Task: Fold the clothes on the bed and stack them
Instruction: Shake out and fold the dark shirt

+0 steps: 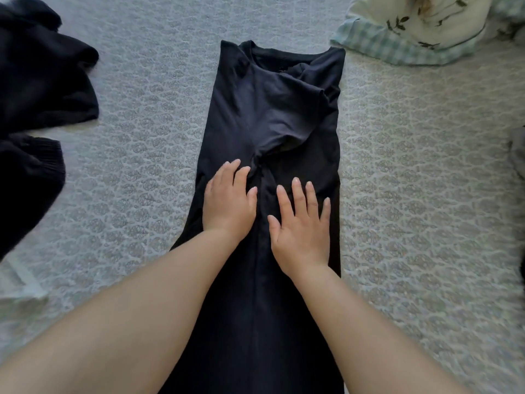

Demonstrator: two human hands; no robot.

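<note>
Flat hands on narrow-folded black shirt (pixel 272 115).
Left hand (pixel 228 201), right hand (pixel 302 226) apart, gripping nothing; bunched sleeve at 12 o'clock likely to spoil next fold.

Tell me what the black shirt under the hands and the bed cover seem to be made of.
Black shirt: looks like thin, matte jersey knit; it drapes in soft creases. Bed cover: probably woven or quilted fabric, grey, with a repeating raised-looking pattern.

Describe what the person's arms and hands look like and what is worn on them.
Both forearms are bare as far as the view shows; no sleeves, gloves, watch or bracelets are visible. The left hand and right hand show no rings. The fingernails are short and look unpainted.
</note>
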